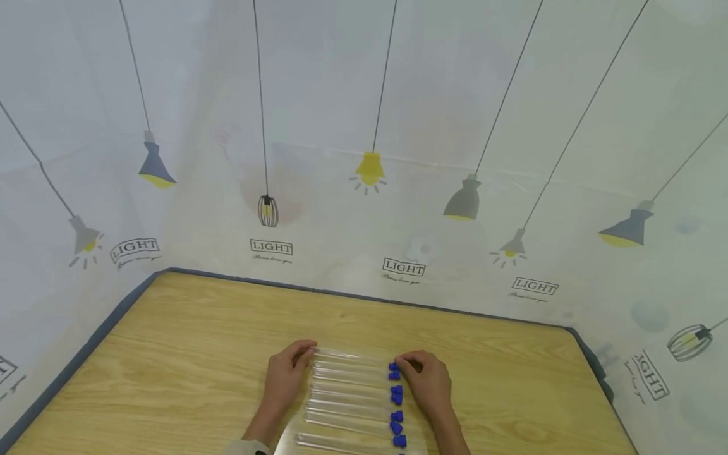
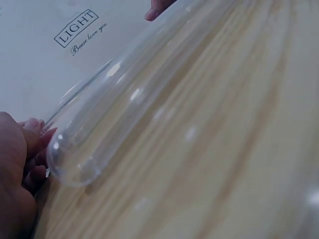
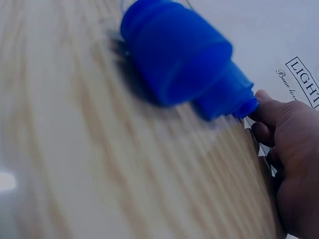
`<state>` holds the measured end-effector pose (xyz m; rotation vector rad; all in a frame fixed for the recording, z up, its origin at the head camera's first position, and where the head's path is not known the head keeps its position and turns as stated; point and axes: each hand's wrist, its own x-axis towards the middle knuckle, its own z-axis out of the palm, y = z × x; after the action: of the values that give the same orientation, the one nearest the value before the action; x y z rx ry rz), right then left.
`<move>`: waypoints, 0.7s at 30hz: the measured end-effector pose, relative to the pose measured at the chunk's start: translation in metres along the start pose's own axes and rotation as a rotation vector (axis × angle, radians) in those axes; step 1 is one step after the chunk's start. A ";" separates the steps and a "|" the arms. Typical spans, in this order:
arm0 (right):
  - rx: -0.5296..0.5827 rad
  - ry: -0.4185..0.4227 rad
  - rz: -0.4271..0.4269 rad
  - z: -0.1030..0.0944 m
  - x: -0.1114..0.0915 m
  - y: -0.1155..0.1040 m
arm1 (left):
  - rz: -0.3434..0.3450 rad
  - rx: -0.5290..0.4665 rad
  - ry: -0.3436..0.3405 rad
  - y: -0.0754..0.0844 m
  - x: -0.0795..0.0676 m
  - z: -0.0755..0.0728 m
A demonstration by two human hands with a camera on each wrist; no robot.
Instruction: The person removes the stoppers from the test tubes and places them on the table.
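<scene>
Clear test tubes (image 1: pixel 347 393) lie side by side in a row on the wooden table, their rounded ends to the left. Blue caps (image 1: pixel 397 416) line up at their right ends. My left hand (image 1: pixel 287 377) pinches the rounded end of the farthest test tube (image 1: pixel 352 355); in the left wrist view nearer tubes (image 2: pixel 114 104) partly cover those fingers. With thumb and forefinger, my right hand (image 1: pixel 429 380) pinches the farthest blue cap (image 3: pixel 247 106), at that tube's other end. A nearer cap (image 3: pixel 174 52) looms large in the right wrist view. How firmly the caps sit cannot be seen.
The wood-grain table (image 1: pixel 188 354) has a dark edging (image 1: pixel 352 293) along its back and sides. Behind it hangs a pale curtain (image 1: pixel 318 126) printed with lamps and the word LIGHT. The nearest tube (image 1: pixel 335 443) runs toward the bottom of the head view.
</scene>
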<state>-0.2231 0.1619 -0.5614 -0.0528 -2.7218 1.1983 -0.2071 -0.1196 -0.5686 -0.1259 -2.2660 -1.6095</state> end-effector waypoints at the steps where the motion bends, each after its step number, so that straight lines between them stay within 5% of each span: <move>1: -0.003 0.004 -0.003 0.000 0.000 0.000 | 0.009 0.016 0.006 0.000 0.000 0.000; 8: -0.019 0.022 0.019 -0.001 -0.001 0.000 | 0.114 0.131 0.044 -0.003 0.000 0.003; 21: -0.011 0.011 0.019 -0.001 -0.001 -0.004 | 0.138 0.187 0.095 -0.006 0.001 0.003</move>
<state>-0.2216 0.1598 -0.5578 -0.0866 -2.7249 1.1847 -0.2100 -0.1188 -0.5745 -0.1511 -2.2675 -1.3010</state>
